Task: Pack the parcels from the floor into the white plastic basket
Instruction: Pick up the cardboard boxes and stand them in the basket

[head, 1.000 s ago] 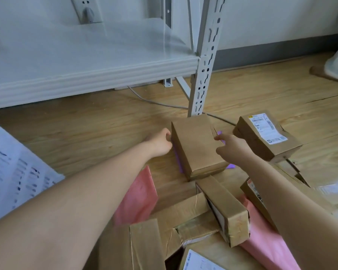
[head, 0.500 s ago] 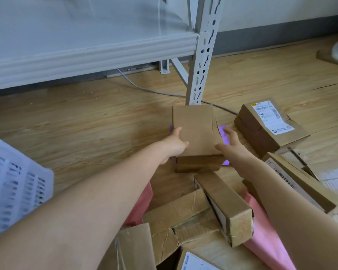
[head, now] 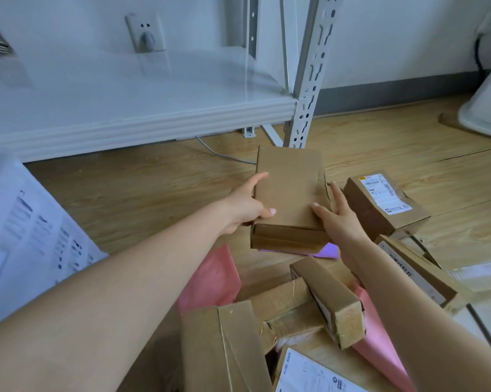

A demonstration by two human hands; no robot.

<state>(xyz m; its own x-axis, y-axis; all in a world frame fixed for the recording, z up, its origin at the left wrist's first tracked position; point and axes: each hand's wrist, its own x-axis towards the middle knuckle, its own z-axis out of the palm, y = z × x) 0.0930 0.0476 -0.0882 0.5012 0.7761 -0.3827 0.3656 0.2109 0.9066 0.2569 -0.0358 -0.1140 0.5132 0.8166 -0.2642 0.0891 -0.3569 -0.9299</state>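
Observation:
A plain brown cardboard parcel (head: 289, 190) is held between both hands, lifted a little off the wooden floor. My left hand (head: 245, 206) grips its left edge with the thumb on top. My right hand (head: 337, 216) clasps its right edge. A purple flat packet (head: 327, 250) lies on the floor just beneath it. The white plastic basket (head: 26, 241), slotted on its side, stands at the left edge of the view. Several more cardboard parcels (head: 332, 301) and pink mailers (head: 210, 278) are piled in front of me.
A labelled box (head: 383, 205) rests right of my right hand, with another long labelled box (head: 419, 273) nearer. A white metal shelf (head: 125, 108) and its upright post (head: 306, 94) stand behind, with a grey cable on the floor. A white object (head: 487, 108) sits far right.
Both hands closed on the sides of the brown parcel and raised it off the floor toward me, uncovering the purple packet below.

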